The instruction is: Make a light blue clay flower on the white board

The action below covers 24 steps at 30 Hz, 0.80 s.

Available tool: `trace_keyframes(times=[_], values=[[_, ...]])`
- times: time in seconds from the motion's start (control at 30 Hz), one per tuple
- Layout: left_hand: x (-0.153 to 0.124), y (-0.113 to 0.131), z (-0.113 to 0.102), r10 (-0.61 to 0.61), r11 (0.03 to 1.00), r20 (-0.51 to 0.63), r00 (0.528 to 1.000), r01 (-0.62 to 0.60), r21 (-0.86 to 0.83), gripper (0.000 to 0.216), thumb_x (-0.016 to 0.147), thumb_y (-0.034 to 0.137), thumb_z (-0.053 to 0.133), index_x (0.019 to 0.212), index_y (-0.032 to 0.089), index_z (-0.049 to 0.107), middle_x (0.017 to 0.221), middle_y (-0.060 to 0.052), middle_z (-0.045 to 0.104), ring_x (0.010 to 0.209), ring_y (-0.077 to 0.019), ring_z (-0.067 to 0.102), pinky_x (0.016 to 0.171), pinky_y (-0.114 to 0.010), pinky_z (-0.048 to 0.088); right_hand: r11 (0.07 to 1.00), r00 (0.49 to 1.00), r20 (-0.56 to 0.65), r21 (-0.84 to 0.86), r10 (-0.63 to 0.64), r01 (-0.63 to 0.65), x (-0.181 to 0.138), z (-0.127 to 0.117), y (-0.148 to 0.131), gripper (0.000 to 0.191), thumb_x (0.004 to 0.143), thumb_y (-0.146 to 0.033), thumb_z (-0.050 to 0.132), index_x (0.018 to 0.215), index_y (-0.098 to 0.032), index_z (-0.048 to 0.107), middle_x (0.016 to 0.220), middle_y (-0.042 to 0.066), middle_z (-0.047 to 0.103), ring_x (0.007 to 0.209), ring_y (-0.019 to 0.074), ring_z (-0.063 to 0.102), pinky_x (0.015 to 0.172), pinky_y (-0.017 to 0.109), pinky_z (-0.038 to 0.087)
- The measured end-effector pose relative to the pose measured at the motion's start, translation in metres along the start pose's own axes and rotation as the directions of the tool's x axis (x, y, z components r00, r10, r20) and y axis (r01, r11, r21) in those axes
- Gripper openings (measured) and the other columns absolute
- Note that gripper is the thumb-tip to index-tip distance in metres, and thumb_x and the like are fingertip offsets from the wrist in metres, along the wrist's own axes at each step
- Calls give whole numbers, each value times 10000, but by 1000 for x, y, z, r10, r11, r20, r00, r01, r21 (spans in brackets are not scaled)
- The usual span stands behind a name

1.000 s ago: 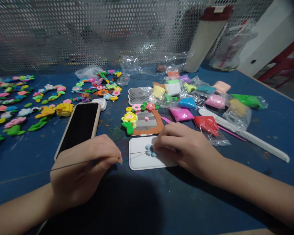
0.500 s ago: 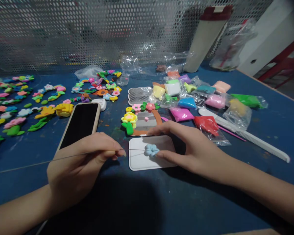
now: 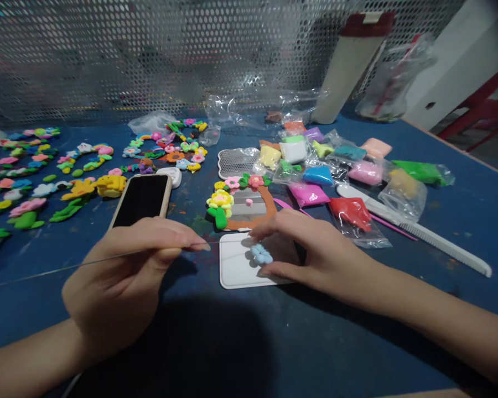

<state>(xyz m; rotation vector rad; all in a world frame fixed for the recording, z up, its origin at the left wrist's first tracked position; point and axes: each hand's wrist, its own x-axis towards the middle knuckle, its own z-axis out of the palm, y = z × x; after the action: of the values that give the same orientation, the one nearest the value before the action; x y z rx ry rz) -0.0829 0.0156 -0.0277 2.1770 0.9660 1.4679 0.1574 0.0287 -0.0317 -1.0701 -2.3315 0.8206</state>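
Observation:
My left hand (image 3: 120,271) pinches a thin metal wire (image 3: 45,272) between thumb and fingertips. The wire runs off to the left, and its fine tip reaches right, above the white plate. On that small white rounded plate (image 3: 232,275) sits a light blue clay flower (image 3: 260,254) with grooved petals. My right hand (image 3: 315,249) has its thumb at the flower's lower edge and its index finger at the upper edge, holding it between them. Just behind the plate lies a mirror frame (image 3: 268,205) of brown clay with clay flowers and leaves, and a small pink piece on its middle.
A phone (image 3: 143,199) lies beyond my left hand, near several flower-decorated clay pieces (image 3: 83,157). Bagged coloured clay (image 3: 309,194), a white comb (image 3: 431,235) and a pink stick tool (image 3: 392,226) lie at right. A tumbler (image 3: 348,72) stands behind, before a perforated metal panel (image 3: 149,55).
The wire has lifted off the flower, and my left hand has shifted slightly left. My right index finger has come down to the flower, which has turned and moved a little right.

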Motion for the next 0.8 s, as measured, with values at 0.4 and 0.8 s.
trace_keyframes(times=[0.4,0.8], values=[[-5,-2,1,-99,991,-34,994,102,82,164,792,81,585,767,226,657,704,49,698,661,-131,666,639,-264,544,990,977,-170,-87,-126,113,-4,-2,-4,60,876,-151,553,905,-190,588,920,65,625,888,180,559,757,294,455],[1,-1,-3,-55,997,153,987,63,-46,184,853,125,565,806,234,706,710,18,723,657,-136,681,609,-240,564,998,990,-129,-34,-64,60,-3,-4,-2,103,864,-107,558,828,-184,614,858,35,642,832,150,568,712,243,442]])
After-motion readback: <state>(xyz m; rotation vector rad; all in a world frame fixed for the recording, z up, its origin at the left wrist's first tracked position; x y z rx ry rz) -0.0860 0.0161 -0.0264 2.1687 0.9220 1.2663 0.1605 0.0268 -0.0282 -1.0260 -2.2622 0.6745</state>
